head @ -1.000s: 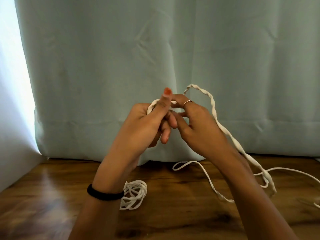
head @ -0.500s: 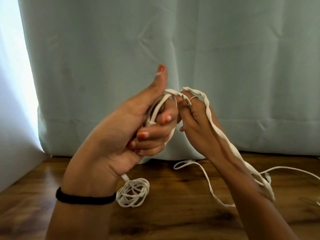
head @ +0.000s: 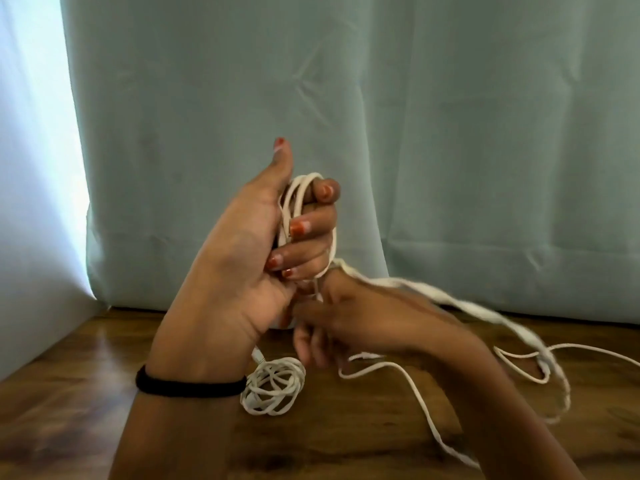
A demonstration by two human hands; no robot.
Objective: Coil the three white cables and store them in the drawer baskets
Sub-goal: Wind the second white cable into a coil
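Far left: a white wall (head: 31, 202) with bright light along the edge of the curtain (head: 450, 133), which is pale green and hangs down to the back edge of the wooden table (head: 86, 393).

Your left hand (head: 242, 258) is raised above the table, palm toward you, thumb straight up. Its fingers are curled round several loops of white cable (head: 294, 202), so it grips that bundle. The loops run over the index finger and down behind the other fingers. A black band (head: 190, 386) sits on that wrist.

Just below that wrist, a finished coil (head: 273, 386) of white cable lies flat on the table, one plug end poking up toward the wrist. Nothing touches it as far as I can see.

Your right hand (head: 349, 320) sits just under and right of the left-hand grip, back of the hand up, blurred. Its fingers point down and left and look curled at the cable where it leaves the bundle, but I cannot tell if they actually pinch it.

From that spot the loose cable (head: 450, 303) runs away right and down, blurred, then lies in slack loops on the table well right of both hands. One strand goes off the right edge and another off the bottom behind your right forearm.

Containers: no drawer or basket shows here.
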